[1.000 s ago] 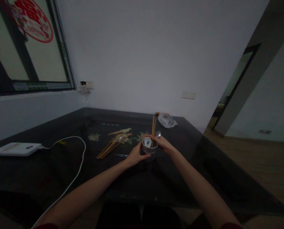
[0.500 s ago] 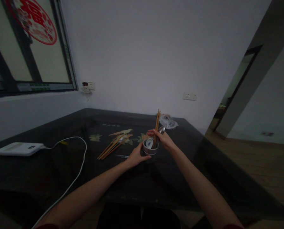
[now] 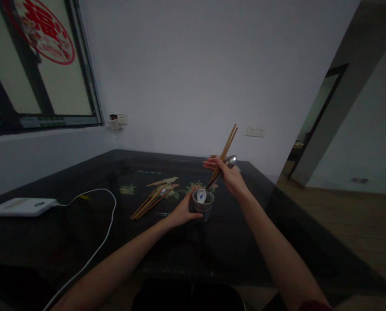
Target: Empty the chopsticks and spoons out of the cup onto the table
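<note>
My left hand (image 3: 183, 211) is wrapped round the side of a small grey metal cup (image 3: 203, 211) standing on the table. Inside the cup leans a white spoon (image 3: 201, 196) with a blue mark. Over the cup's right rim, my right hand (image 3: 227, 172) grips a pair of wooden chopsticks (image 3: 231, 138) together with a metal spoon (image 3: 231, 161). Their tips slant up to the right, and the lower ends come down near the cup's mouth. Left of the cup, several more chopsticks (image 3: 147, 205) lie on the table with another metal spoon (image 3: 163, 191).
The dark glossy table (image 3: 115, 255) has a flower-and-bird pattern and meets a white wall. At left lies a white power bank (image 3: 20, 207) with a white cable (image 3: 110, 229) curving toward me. A clear plastic bag (image 3: 237, 169) is mostly hidden behind my right hand.
My right hand has risen and moved right, lifting the chopsticks and metal spoon up from the cup and tilting them rightward. My left hand still holds the cup.
</note>
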Tool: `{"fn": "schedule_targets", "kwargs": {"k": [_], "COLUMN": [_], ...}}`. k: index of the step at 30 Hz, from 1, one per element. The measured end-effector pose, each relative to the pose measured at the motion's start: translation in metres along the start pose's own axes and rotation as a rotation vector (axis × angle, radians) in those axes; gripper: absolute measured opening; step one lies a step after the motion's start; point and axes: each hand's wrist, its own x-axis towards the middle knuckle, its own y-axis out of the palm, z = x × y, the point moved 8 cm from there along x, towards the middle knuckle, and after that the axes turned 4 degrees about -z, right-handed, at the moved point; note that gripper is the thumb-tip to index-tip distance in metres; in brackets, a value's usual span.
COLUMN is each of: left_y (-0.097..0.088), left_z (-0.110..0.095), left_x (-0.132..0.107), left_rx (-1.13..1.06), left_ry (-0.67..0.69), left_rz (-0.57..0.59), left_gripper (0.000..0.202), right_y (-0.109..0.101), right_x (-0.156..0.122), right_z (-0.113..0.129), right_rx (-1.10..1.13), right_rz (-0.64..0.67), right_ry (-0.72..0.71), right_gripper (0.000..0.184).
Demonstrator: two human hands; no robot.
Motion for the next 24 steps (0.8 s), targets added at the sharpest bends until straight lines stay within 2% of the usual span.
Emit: {"fn": "schedule_targets", "kwargs": {"k": [2,5,6,8,10,12,15,20,24], "left_y": [-0.016,-0.045,-0.050,-0.051,-0.045,-0.039,-0.034,-0.038,-0.058], "left_z": [-0.014,-0.042,-0.052,-0.065,-0.071,-0.071,-0.067,-0.064,-0.074], "left_x": [0.003,0.003,0.002,0.002,0.001,0.001,0.000,-0.003,-0.004], "left_rx": [-0.008,0.009,0.021,0.071,0.098,0.079,0.032,-0.002,0.037], "left_ry": [0.041,0.119,0.137,0.133,0.088,0.044,-0.002,-0.012,0.037], "left_rz": [-0.099,-0.327,-0.363,-0.349,-0.279,-0.222,-0.196,-0.264,-0.376], "left_gripper": [0.087,0.054,0.045,0.036,0.035,0.036,0.036,0.037,0.037], "right_y": [0.011,0.032,0.039,0.053,0.064,0.072,0.078,0.080,0.081], "right_x": [-0.007,-0.019,-0.022,-0.028,-0.032,-0.036,-0.039,-0.040,-0.047], "right_z": [0.002,-0.008,-0.013,-0.020,-0.026,-0.030,-0.034,-0.040,-0.043], "right_rx": [0.019,0.051,0.051,0.040,0.028,0.014,0.016,0.118,0.129], "right_rz": [0.017,0.071,0.085,0.112,0.140,0.162,0.181,0.170,0.252], "right_ry": [0.009,0.054,0.067,0.078,0.092,0.134,0.174,0.140,0.119], "right_gripper": [0.037,0.039,0.039,0.041,0.042,0.043,0.042,0.041,0.050]}}
